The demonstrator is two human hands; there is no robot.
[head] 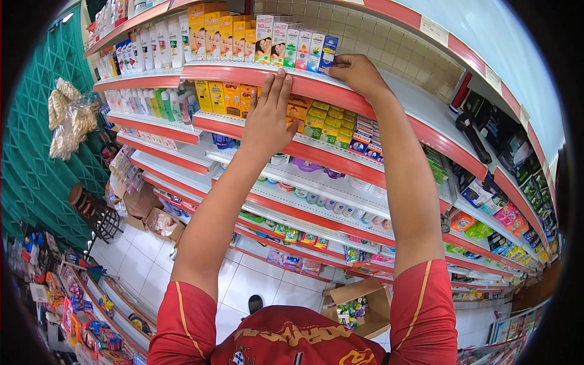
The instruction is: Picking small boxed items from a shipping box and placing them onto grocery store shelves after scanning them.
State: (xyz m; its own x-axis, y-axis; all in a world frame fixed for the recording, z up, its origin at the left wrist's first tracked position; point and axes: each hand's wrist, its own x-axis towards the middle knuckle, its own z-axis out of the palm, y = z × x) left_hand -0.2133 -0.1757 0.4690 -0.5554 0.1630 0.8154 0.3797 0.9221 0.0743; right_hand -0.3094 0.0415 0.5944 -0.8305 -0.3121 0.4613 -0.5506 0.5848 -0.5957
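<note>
My right hand [356, 75] is at the right end of a row of upright boxes on the upper shelf, its thumb and fingers around the edge of a dark blue box [328, 54]. Left of that box stand slim white cartons [303, 50], then orange cartons with baby pictures [212, 36]. My left hand [269, 114] is spread flat, its fingertips at the red front edge of the same shelf [219, 73]; it holds nothing. Behind and below it, the lower shelf carries orange boxes [232, 98], yellow-green boxes [315, 119] and small white and blue boxes [360, 137].
A black handheld scanner-like device [472, 137] lies at the upper shelf's right end. Another shelf edge [461, 50] curves overhead. An open cardboard box with small packets [376, 301] stands on the tiled floor. At the left are a stacked stool [84, 200] and a green folding gate [27, 137].
</note>
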